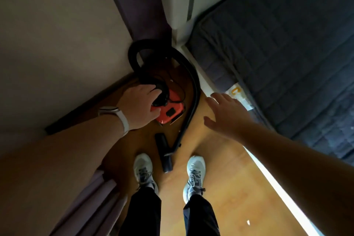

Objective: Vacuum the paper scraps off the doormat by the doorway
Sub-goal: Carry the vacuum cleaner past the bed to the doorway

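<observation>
Nearest, the left hand is curled on top of the red vacuum, while the right hand is held spread and empty. Nothing is judged vacuumed yet; the dark doormat lies apart, at the right.

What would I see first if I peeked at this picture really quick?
The small red-orange vacuum cleaner on the wooden floor jumps out first, with the left hand gripping its top. Its long black hose loops up behind it and runs down to a black nozzle tube between the white sneakers. The right hand hangs open to its right.
</observation>
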Demonstrator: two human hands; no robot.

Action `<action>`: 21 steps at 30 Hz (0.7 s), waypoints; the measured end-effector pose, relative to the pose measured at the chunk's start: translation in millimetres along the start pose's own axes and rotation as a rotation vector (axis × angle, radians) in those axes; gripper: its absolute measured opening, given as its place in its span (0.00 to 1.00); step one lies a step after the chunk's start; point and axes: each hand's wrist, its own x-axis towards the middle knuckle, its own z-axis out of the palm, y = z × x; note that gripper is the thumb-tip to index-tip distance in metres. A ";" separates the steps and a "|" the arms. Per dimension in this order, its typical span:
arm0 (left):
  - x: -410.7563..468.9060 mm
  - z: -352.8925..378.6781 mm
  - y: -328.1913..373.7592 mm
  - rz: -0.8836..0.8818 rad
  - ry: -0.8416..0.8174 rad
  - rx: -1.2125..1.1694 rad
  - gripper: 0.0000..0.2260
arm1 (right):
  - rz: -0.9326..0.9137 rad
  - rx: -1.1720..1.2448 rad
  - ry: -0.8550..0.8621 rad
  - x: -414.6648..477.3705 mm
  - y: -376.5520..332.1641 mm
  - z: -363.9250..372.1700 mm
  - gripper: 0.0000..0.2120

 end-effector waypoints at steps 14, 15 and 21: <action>146.0 181.6 -96.2 0.043 -0.061 0.102 0.33 | 0.207 0.249 0.185 182.9 42.7 179.8 0.40; 152.4 187.6 -98.6 0.046 -0.061 0.102 0.34 | 0.213 0.285 0.209 193.0 43.9 183.8 0.42; 174.1 203.9 -113.9 0.136 -0.028 0.169 0.33 | 0.273 0.470 0.276 235.9 48.5 202.5 0.47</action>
